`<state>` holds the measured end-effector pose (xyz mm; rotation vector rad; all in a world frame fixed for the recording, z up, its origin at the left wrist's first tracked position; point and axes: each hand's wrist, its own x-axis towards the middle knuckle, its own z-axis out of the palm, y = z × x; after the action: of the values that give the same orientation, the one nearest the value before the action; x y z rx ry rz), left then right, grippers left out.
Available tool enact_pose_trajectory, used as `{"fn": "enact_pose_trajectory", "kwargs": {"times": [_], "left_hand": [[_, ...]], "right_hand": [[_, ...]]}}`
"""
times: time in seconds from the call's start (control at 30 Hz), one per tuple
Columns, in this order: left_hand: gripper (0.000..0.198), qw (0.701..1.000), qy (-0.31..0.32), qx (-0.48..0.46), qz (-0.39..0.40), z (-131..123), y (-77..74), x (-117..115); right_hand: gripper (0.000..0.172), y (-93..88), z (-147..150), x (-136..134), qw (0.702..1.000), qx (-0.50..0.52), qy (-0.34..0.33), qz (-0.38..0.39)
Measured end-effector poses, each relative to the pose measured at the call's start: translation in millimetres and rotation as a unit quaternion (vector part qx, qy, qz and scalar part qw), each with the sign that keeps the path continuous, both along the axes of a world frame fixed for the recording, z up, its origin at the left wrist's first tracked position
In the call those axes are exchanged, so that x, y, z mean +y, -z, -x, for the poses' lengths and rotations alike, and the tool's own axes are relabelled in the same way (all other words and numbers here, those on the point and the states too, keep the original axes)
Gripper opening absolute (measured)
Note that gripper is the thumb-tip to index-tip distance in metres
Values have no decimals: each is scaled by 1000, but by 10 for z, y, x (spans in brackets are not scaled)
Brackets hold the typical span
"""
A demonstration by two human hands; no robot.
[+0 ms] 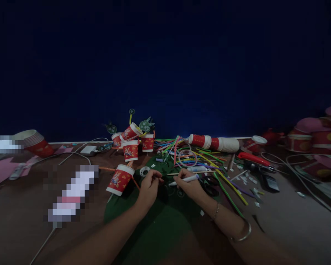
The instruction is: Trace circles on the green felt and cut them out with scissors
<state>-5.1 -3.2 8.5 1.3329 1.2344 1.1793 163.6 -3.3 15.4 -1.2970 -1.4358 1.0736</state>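
My right hand (186, 182) grips a white marker pen (192, 178), its tip pointing left and down. Across from it, my left hand (151, 182) has its fingers curled together in a pinch; whatever may be between them is too dark to make out. Both hands are over dark green paper (160, 228) on the table. Small dark pieces with pale ring outlines (174, 190) lie between the hands. Just left of my left hand stands a tilted red paper cup (120, 179) with straws through it. A white tape roll (145, 171) sits behind that hand.
Several joined red cups (130, 150) stand behind. Coloured pipe cleaners or straws (231, 184) spread to the right, near a row of nested cups (213, 142). A red-handled tool (253, 159), a black object (269, 182), paper scraps (244, 179) and cables (314, 195) lie further right. Stacked cups (34, 141) stand left.
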Motion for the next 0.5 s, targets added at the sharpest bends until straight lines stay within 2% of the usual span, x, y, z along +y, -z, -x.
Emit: {"fn": "enact_pose_trajectory", "kwargs": {"times": [0.1, 0.27, 0.5], "left_hand": [[11, 1000, 4, -1, 5, 3, -3, -3], [11, 1000, 3, 3, 11, -4, -8, -2], [9, 1000, -4, -17, 16, -19, -13, 6]], "right_hand": [[17, -14, -2, -4, 1000, 5, -21, 0], [20, -13, 7, -32, 999, -47, 11, 10], [21, 15, 15, -30, 997, -75, 17, -6]]}}
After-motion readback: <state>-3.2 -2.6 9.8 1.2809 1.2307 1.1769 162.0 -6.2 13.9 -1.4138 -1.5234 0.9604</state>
